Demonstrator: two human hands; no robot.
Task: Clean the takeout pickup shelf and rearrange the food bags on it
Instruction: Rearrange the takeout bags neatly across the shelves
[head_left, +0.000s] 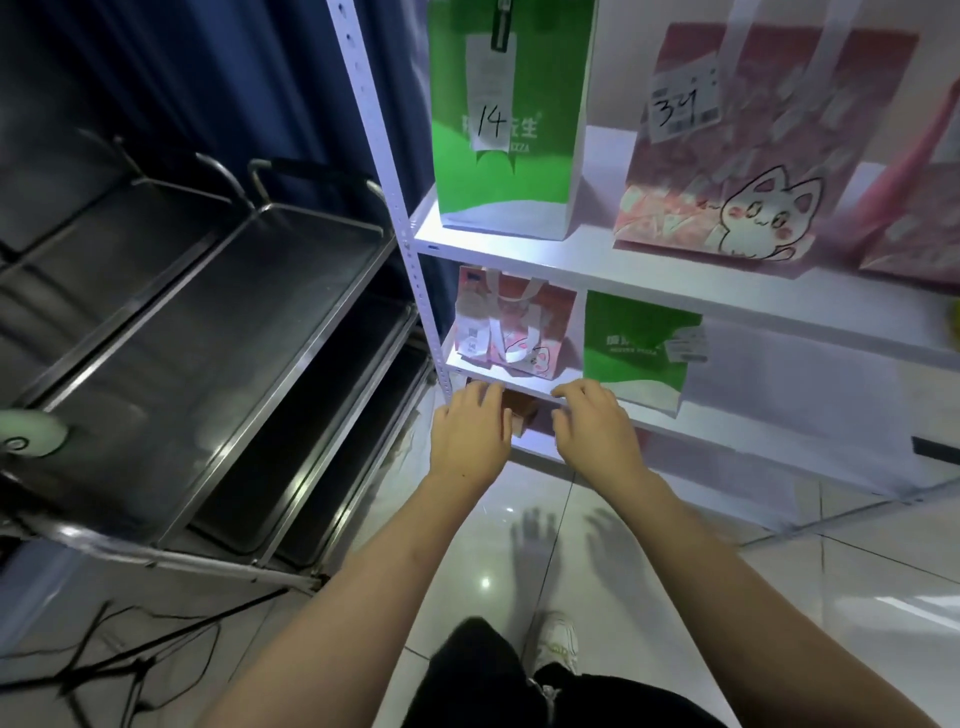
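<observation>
A white metal shelf (613, 267) fills the right half of the view. Its upper level carries a green bag marked 14 (506, 119) and a pink cat bag marked 34 (748, 150). One level down stand a small pink cat bag (519, 327) and a green bag (636, 348). On the lowest level a brown bag (521, 410) shows between my hands, mostly hidden. My left hand (470, 431) and my right hand (592, 423) reach in on either side of it, fingers spread; whether they touch it is unclear.
A steel trolley (223, 332) with three dark trays stands at the left, close to the shelf's post. Black cables (104, 660) lie on the tiled floor below it. My shoe (556, 642) is on the glossy tiles in front of the shelf.
</observation>
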